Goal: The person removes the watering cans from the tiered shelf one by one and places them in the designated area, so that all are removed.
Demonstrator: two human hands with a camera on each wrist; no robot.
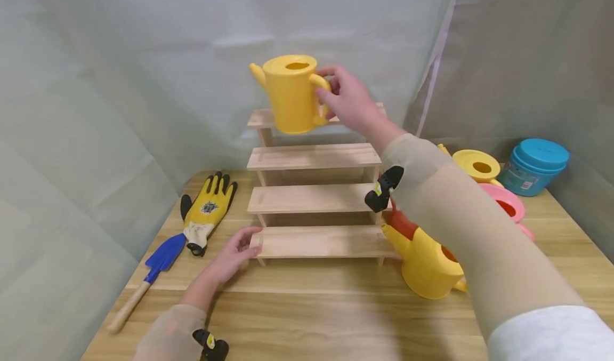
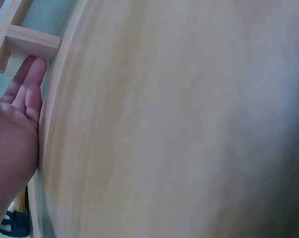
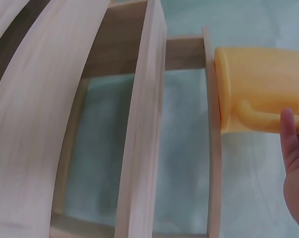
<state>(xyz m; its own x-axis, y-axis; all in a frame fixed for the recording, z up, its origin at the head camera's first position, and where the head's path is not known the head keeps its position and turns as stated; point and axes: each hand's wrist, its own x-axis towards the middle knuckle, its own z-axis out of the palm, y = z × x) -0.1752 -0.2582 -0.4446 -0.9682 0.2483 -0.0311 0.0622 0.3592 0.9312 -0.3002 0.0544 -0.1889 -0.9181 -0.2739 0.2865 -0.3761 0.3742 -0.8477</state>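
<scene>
By its handle, my right hand (image 1: 349,98) grips a yellow watering can (image 1: 291,97), upright with its spout to the left. In the right wrist view the base of the watering can (image 3: 263,84) is right at the top board of a wooden tiered shelf (image 1: 314,157). My left hand (image 1: 232,257) holds the left end of the lowest board, thumb at the front and fingers farther back. The left wrist view shows the left hand (image 2: 15,124) below the shelf's end (image 2: 32,42), low over the tabletop.
Right of the shelf stand another yellow watering can (image 1: 429,270), a red item (image 1: 402,222) partly hidden, a third yellow can (image 1: 472,163), a pink one (image 1: 503,198) and a blue lidded tub (image 1: 537,169). A yellow glove (image 1: 208,209) and a blue trowel (image 1: 165,251) lie left.
</scene>
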